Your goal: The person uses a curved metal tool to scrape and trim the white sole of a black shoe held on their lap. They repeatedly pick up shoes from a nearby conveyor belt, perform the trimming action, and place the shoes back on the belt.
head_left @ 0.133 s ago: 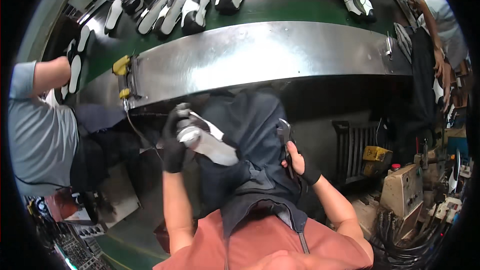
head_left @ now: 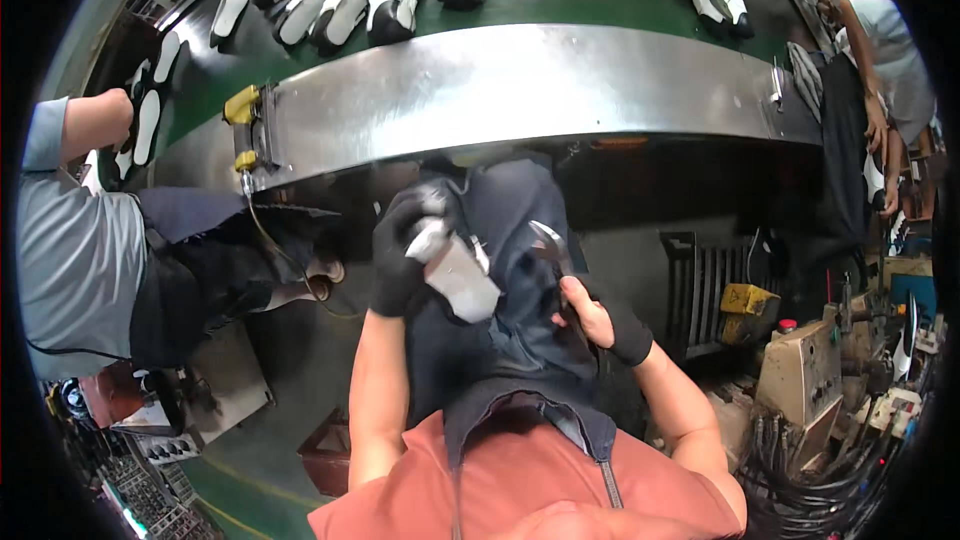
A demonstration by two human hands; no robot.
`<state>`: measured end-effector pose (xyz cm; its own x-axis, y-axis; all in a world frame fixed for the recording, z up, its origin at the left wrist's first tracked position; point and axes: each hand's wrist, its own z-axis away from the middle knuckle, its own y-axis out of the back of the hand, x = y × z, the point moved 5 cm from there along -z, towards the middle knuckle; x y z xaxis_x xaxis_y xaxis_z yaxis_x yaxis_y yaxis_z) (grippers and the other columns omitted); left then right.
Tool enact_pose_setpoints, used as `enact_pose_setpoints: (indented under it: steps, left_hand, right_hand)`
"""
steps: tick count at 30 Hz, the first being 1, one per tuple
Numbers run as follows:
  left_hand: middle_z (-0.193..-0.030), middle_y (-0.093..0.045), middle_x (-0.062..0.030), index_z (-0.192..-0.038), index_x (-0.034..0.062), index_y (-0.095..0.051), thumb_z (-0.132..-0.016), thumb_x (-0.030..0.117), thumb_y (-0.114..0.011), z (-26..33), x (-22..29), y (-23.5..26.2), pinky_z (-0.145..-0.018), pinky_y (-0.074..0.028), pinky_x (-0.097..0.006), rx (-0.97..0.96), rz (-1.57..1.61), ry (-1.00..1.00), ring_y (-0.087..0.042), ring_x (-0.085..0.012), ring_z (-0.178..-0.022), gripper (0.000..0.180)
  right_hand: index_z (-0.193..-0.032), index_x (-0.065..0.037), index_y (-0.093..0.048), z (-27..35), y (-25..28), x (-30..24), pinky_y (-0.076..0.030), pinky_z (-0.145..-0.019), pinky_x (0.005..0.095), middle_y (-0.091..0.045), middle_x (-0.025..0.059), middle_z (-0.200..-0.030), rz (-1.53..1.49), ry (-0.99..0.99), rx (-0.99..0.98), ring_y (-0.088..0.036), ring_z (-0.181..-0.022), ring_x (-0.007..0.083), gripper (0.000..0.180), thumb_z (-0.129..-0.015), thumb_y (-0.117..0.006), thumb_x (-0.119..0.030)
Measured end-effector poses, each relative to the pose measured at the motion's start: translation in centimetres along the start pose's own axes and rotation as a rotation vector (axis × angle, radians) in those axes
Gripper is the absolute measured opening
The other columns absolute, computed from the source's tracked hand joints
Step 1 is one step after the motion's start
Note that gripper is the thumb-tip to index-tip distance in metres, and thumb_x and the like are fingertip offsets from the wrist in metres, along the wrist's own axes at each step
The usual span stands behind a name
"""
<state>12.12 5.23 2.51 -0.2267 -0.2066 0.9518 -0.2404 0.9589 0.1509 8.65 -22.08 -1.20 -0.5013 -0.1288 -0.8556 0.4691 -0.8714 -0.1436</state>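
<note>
My left hand [head_left: 405,250], in a black glove, is closed around a whitish-grey shoe [head_left: 462,283] above my lap. The shoe is tilted, and motion blur hides its detail. To its right, my right hand [head_left: 592,315] wears a dark covering that leaves the fingertips bare. Its fingers are wrapped round the dark handle of a hand tool with a curved metal head [head_left: 548,236]. The tool's head points up and away from me, apart from the shoe. Dark blue apron cloth [head_left: 510,195] lies under both hands.
Ahead runs a curved metal ledge [head_left: 520,85] with a yellow air tool [head_left: 240,130] at its left end. Black-and-white shoes [head_left: 395,0] stand on the dark green belt [head_left: 560,0] behind it. A co-worker [head_left: 85,260] sits left; a machine box [head_left: 800,370] stands right.
My left hand has moved right and slightly away from me, turning the shoe with it. The curved tool has tilted a little to the left. The whole view has shifted slightly.
</note>
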Motion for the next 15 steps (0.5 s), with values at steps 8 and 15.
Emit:
enact_pose_setpoints:
  steps: [8, 15]
  left_hand:
    - [-0.092, -0.065, -0.0108, -0.090, -0.0009, -0.066, -0.098, 0.035, -0.037, -3.4, -0.3, -5.8, -0.084, -0.045, -0.032, -0.253, 0.192, 0.049, -0.060, -0.0214, -0.091, 0.047]
    - [-0.100, -0.061, -0.0124, -0.093, -0.0007, -0.066, -0.098, 0.044, -0.029, -2.7, 0.6, -6.3, -0.089, -0.042, -0.036, -0.199, 0.224, -0.004, -0.056, -0.0247, -0.100, 0.058]
  right_hand:
    - [-0.103, 0.001, -0.060, -0.7, -4.9, -2.6, -0.046, -0.074, 0.0273, -0.062, 0.0062, -0.088, -0.162, 0.203, -0.199, -0.055, -0.075, 0.0135, 0.046, -0.101, -0.032, -0.036]
    - [-0.122, 0.000, -0.049, -0.6, -4.3, -3.7, -0.056, -0.079, 0.0349, -0.064, 0.0182, -0.100, -0.478, -0.302, -0.334, -0.067, -0.088, 0.0274, 0.053, -0.098, -0.034, -0.045]
